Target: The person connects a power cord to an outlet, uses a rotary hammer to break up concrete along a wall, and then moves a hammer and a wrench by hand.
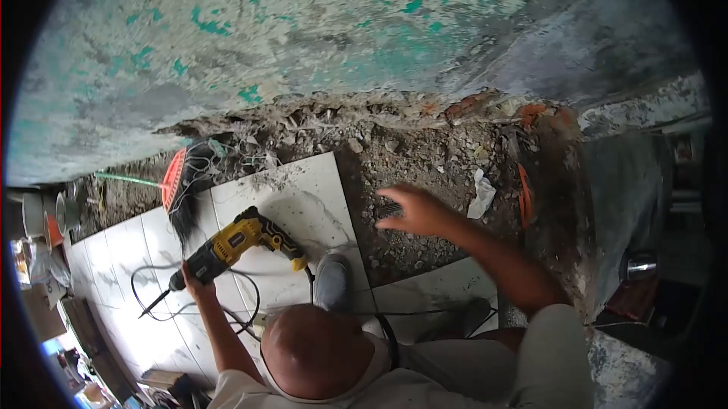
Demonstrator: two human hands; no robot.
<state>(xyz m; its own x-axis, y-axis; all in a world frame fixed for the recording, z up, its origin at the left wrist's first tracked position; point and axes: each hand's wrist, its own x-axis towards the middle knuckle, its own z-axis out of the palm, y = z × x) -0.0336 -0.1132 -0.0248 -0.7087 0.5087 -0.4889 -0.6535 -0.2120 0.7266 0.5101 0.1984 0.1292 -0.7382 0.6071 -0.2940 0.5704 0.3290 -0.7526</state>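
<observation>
Being grasped near its chuck by the curled fingers of the left hand, the yellow drill is slanted over the white tiles, its bit pointed toward the lower left. Beneath it a black cord is looped. Just beside its handle, a grey shoe is planted. The right hand is held over the rubble, thumb and fingers parted; whether the dark patch between them is being gripped cannot be told. Near that hand a white scrap is seen. Past the drill, an orange broom is placed. The rubble is bordered by a wall with flaking green paint.
</observation>
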